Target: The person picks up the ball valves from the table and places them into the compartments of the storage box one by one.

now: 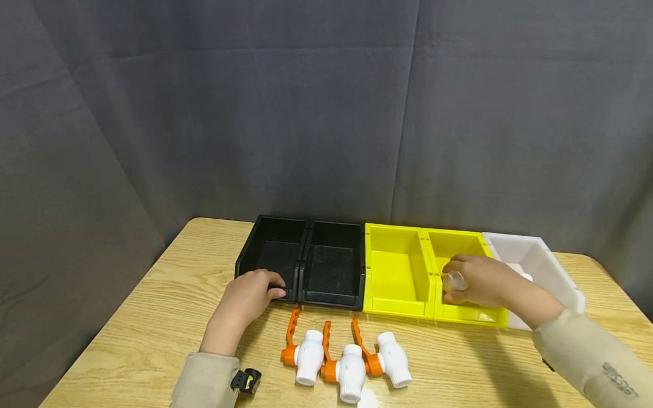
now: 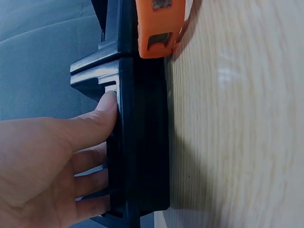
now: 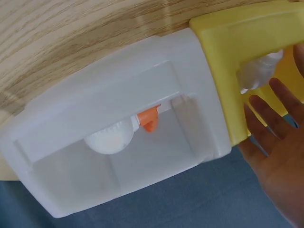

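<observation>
My left hand (image 1: pixel 251 293) is at the front wall of the leftmost black bin (image 2: pixel 147 142). In the left wrist view its thumb lies on the rim and the other fingers reach down inside. Over the right-hand yellow bin (image 1: pixel 471 315), my right hand (image 1: pixel 482 279) holds a whitish, partly see-through plastic fitting (image 1: pixel 454 281) between thumb and fingers. The right wrist view shows that fitting (image 3: pixel 260 72) through the bin's front opening, partly hidden by the wall. Inside the white bin (image 1: pixel 556 277) lies a white valve (image 3: pixel 110 137) with an orange part.
Three white ball valves (image 1: pixel 309 358) with orange handles lie in front of the bins on the wooden table (image 1: pixel 168 317). A second black bin (image 1: pixel 334 272) and another yellow bin (image 1: pixel 395 275) stand mid-row. Behind hangs a grey curtain (image 1: pixel 326 113).
</observation>
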Motion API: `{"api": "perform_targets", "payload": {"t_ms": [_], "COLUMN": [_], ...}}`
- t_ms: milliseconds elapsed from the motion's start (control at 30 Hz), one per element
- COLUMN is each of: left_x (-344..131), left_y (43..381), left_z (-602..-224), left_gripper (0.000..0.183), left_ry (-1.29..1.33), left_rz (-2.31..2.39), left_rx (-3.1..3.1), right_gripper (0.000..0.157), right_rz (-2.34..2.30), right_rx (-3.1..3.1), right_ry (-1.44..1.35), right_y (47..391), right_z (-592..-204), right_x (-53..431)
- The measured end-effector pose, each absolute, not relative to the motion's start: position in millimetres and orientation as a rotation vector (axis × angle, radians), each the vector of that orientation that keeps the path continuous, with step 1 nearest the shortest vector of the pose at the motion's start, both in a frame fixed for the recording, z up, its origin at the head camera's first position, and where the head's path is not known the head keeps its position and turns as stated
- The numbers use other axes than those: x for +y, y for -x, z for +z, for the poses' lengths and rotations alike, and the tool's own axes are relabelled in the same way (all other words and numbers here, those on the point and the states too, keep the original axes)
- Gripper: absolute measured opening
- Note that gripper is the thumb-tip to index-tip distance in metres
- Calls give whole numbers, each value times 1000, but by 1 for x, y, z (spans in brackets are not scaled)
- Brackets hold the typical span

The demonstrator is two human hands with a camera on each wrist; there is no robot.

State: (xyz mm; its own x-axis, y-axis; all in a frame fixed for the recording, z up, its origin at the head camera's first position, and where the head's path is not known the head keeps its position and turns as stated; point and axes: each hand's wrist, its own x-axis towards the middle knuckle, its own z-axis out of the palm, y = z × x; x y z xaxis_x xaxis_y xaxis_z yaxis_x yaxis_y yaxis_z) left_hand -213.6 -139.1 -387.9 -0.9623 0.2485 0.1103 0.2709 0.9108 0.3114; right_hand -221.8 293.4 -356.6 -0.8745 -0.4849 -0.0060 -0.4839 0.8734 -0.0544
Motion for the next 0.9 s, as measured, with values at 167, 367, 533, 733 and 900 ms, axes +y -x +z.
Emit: {"api": "perform_targets", "payload": {"t_ms": [167,367,533,733,900], "left_x": [-139,-140,-139,-138,-138], "left_y": [213,214,215,215,215], "left_z": [-387,-388,-389,-389,-389], "left_gripper": [13,13,14,14,14], "left_ry": [410,423,408,388,384], "left_rz": [-501,-498,-506,-514,-516], "left_rx": [-2999,-2988,-2991,-3003,-3000], "right_gripper": [37,27,22,22,25], "right_rz": [-50,-11,0,-7,6], "right_rx": [3074,3185,3291,3375,3436], "right_ry": [820,876,956,975,1046], "right_y": [214,205,200,189,179], "right_z": [-352,-348,-348,-346,-346], "right_x": [294,294,292,286,278]}}
